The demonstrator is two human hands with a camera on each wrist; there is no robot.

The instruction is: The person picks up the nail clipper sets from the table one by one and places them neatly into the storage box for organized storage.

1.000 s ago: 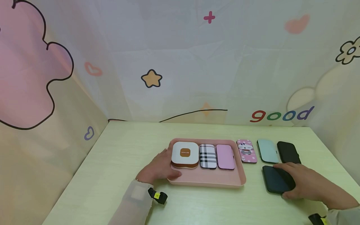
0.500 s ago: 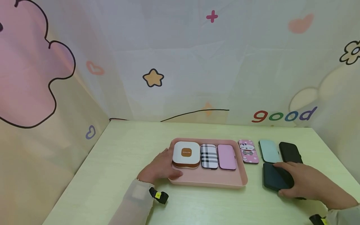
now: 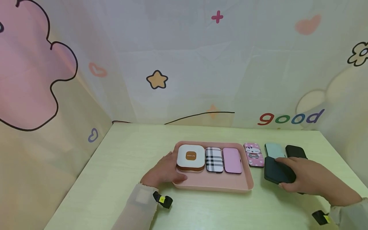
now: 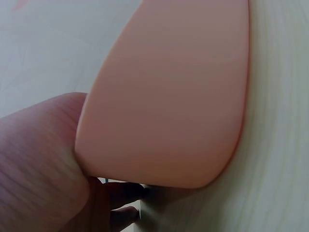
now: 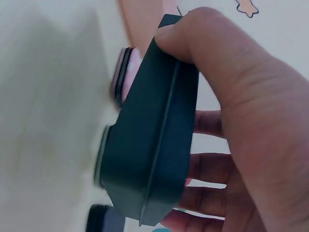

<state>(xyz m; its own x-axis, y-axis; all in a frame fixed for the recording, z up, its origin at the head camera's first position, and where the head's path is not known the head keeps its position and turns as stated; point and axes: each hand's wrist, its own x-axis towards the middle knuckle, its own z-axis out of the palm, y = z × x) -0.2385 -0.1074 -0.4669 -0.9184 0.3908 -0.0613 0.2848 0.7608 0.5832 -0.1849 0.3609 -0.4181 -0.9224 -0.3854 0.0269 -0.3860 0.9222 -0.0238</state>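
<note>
Dark case (image 3: 277, 171) held above the table (image 3: 120, 153)

With the right hand (image 3: 307, 176) I grip it between thumb and fingers, near the mint case (image 3: 274, 150). My left hand (image 3: 164, 171) clasps the pink tray (image 3: 214, 182) by its left end, beside the white box (image 3: 184, 159).

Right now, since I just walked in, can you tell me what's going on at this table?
A person's left hand holds the left end of a pink tray on the table, while the right hand grips a dark case above the tabletop. In the tray are a white-topped box, a plaid case and a plain pink case. To its right, on the table, lie a patterned pink case, a mint case and a black case.
</note>
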